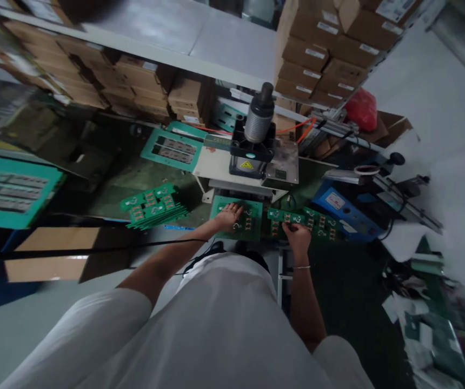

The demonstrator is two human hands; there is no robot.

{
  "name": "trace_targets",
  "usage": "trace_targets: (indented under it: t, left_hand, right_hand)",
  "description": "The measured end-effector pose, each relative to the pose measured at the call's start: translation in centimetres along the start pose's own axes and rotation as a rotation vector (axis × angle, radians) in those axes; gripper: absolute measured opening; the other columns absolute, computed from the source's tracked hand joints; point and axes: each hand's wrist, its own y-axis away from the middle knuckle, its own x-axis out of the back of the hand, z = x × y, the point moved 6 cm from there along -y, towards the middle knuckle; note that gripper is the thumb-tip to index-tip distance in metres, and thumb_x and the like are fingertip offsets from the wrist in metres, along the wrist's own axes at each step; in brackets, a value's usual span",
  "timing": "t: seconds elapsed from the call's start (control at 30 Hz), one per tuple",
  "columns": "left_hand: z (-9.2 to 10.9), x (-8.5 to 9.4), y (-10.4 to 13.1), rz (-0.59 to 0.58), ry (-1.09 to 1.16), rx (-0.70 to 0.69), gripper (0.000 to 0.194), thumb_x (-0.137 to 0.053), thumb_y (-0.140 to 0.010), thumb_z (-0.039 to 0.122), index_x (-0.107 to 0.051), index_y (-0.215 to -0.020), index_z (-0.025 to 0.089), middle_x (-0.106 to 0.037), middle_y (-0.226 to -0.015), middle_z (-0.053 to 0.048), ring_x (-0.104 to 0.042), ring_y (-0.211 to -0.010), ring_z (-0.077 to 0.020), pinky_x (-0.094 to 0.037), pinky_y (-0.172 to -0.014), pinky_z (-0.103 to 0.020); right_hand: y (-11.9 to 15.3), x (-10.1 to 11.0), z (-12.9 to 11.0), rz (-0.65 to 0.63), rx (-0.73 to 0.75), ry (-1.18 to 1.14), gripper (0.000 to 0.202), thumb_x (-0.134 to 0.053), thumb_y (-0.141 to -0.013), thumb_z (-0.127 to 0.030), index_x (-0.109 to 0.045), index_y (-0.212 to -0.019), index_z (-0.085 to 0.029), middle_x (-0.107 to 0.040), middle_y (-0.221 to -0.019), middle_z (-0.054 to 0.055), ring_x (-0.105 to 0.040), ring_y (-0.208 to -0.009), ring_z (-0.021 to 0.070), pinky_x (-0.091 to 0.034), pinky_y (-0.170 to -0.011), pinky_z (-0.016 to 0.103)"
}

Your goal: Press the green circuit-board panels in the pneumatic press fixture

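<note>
My left hand lies with its fingers spread on a green circuit board, which sits on a green plate at the front of a press. To the right, my right hand has its fingers closed on the near edge of another green circuit board. More green boards lie just beyond that hand on the right. At the left of the press is a stack of green circuit boards, fanned and slightly tilted.
Green trays lie behind the left stack, with another green frame at far left. A blue machine stands right. Cardboard boxes fill the shelf behind. An open carton is lower left.
</note>
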Motion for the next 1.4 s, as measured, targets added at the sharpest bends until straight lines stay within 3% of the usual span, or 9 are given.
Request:
trace_targets:
  t: [0.13, 0.27, 0.4, 0.53, 0.7, 0.87, 1.03, 1.23, 1.4]
  left_hand:
    - [-5.4, 3.3, 4.7, 0.105, 0.005, 0.114, 0.123, -0.085, -0.064, 0.048, -0.028, -0.164, 0.005, -0.042, -0.159, -0.028, -0.039, -0.148, -0.0422, -0.032, -0.124, -0.049]
    - [-15.4, 5.2, 13.5, 0.176, -0.030, 0.362, 0.118, -0.084, -0.064, 0.049, -0.031, -0.161, 0.008, -0.047, -0.156, -0.025, -0.043, -0.145, -0.0431, -0.037, -0.121, -0.052]
    - [-23.4, 4.2, 20.2, 0.157, -0.039, 0.595, 0.111, -0.085, -0.063, 0.046, -0.038, -0.156, 0.007, -0.053, -0.151, -0.025, -0.048, -0.141, -0.0471, -0.046, -0.114, -0.057]
    - [-26.0, 2.3, 22.4, 0.143, 0.002, 0.669, 0.106, -0.084, -0.067, 0.051, -0.042, -0.153, 0.007, -0.056, -0.150, -0.028, -0.050, -0.140, -0.0506, -0.049, -0.110, -0.062]
    - [-23.4, 1.5, 20.0, 0.240, 0.011, 0.461, 0.106, -0.080, -0.073, 0.050, -0.038, -0.157, 0.002, -0.037, -0.165, -0.032, -0.030, -0.155, -0.0510, -0.033, -0.124, -0.063]
    - [-16.1, 0.1, 13.5, 0.199, 0.043, 0.171, 0.089, -0.070, -0.087, 0.046, -0.038, -0.160, 0.005, -0.032, -0.171, -0.021, -0.025, -0.161, -0.0374, -0.022, -0.132, -0.051]
    - [-10.0, -2.1, 7.9, 0.046, 0.112, -0.028, 0.092, -0.070, -0.088, 0.050, -0.037, -0.163, 0.008, -0.032, -0.170, -0.024, -0.026, -0.161, -0.0356, -0.022, -0.131, -0.051]
    - [-8.6, -3.6, 5.9, 0.019, 0.145, -0.112, 0.101, -0.069, -0.088, 0.054, -0.027, -0.167, 0.008, -0.022, -0.173, -0.024, -0.020, -0.163, -0.0353, -0.016, -0.132, -0.052]
    - [-9.1, -4.3, 5.7, 0.038, 0.159, -0.088, 0.101, -0.065, -0.090, 0.058, -0.024, -0.168, 0.008, -0.021, -0.173, -0.023, -0.019, -0.163, -0.0343, -0.017, -0.132, -0.050]
  right_hand:
    - [0.9, -1.7, -1.2, -0.010, 0.025, 0.038, 0.049, -0.059, -0.085, -0.064, -0.076, -0.082, -0.018, -0.077, -0.085, 0.012, -0.070, -0.084, 0.0278, -0.045, -0.073, 0.033]
    - [2.4, -4.3, -4.8, -0.051, 0.119, 0.122, 0.046, -0.060, -0.087, -0.060, -0.076, -0.083, -0.017, -0.077, -0.086, 0.014, -0.071, -0.085, 0.0279, -0.046, -0.073, 0.033]
    - [4.2, -7.6, -10.1, -0.152, 0.186, 0.222, 0.038, -0.065, -0.088, -0.053, -0.076, -0.087, -0.017, -0.077, -0.092, 0.016, -0.072, -0.090, 0.0296, -0.049, -0.080, 0.037]
    - [5.3, -10.7, -14.6, -0.287, 0.225, 0.275, 0.037, -0.065, -0.091, -0.050, -0.076, -0.096, -0.015, -0.077, -0.102, 0.018, -0.072, -0.101, 0.0326, -0.049, -0.092, 0.044]
    - [5.7, -13.1, -16.9, -0.374, 0.204, 0.301, 0.043, -0.062, -0.095, -0.048, -0.075, -0.110, -0.010, -0.074, -0.115, 0.025, -0.069, -0.112, 0.0369, -0.046, -0.100, 0.052]
    - [5.7, -13.9, -17.3, -0.420, 0.252, 0.324, 0.048, -0.056, -0.100, -0.051, -0.074, -0.117, -0.010, -0.070, -0.127, 0.025, -0.063, -0.121, 0.0373, -0.043, -0.102, 0.053]
    - [4.3, -12.9, -15.0, -0.428, 0.404, 0.310, 0.061, -0.052, -0.100, -0.066, -0.072, -0.128, -0.015, -0.065, -0.138, 0.023, -0.057, -0.128, 0.0367, -0.040, -0.109, 0.051]
    - [3.0, -12.3, -9.8, -0.493, 0.666, 0.277, 0.100, -0.054, -0.093, -0.077, -0.033, -0.165, -0.012, -0.031, -0.172, 0.019, -0.020, -0.161, 0.0370, -0.024, -0.126, 0.053]
    - [3.0, -13.2, -8.2, -0.522, 0.731, 0.271, 0.098, -0.051, -0.096, -0.075, -0.030, -0.167, -0.010, -0.026, -0.174, 0.017, -0.013, -0.163, 0.0358, -0.009, -0.132, 0.054]
